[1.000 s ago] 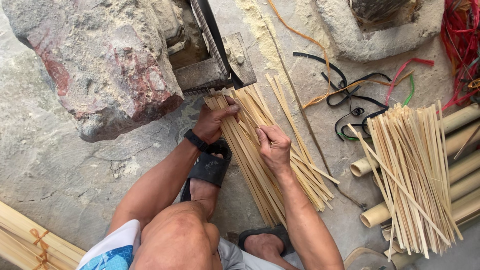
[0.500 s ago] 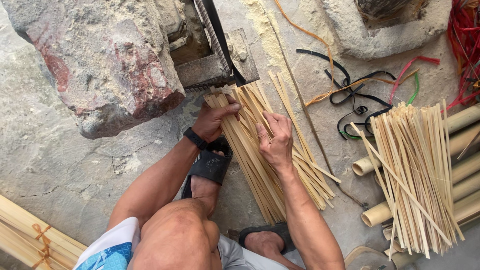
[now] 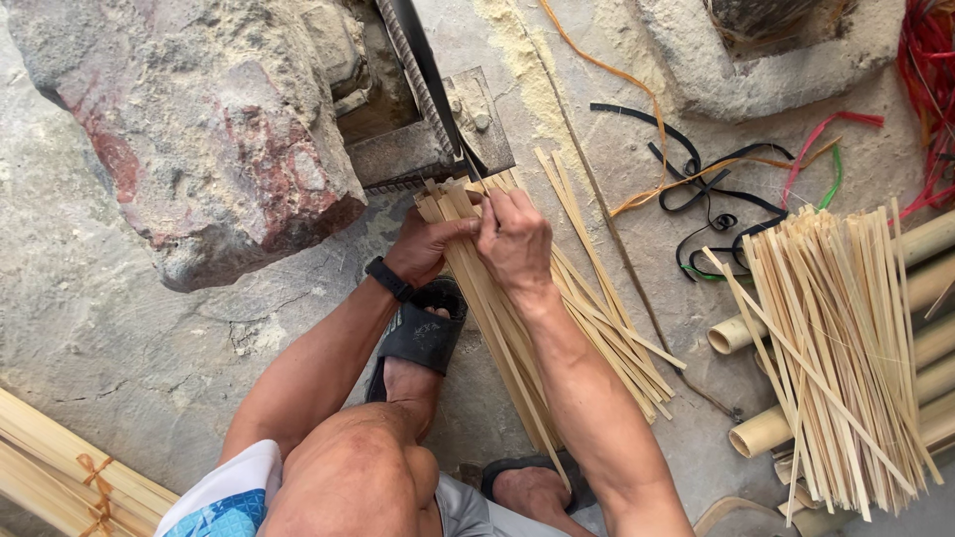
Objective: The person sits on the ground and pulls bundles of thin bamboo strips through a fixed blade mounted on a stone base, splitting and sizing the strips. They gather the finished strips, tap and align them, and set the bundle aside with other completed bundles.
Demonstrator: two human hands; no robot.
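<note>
Both hands, left hand (image 3: 426, 247) and right hand (image 3: 514, 242), close their fingers around the bamboo strips (image 3: 517, 308), squaring their ends against the metal blade (image 3: 423, 75).

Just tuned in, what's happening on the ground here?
A person crouches on the stone floor and grips a bunch of thin bamboo strips with both hands, left hand beside right hand, at the end near a metal blade fixture. A black sandal lies under the arms. A second pile of strips rests on bamboo tubes to the right.
</note>
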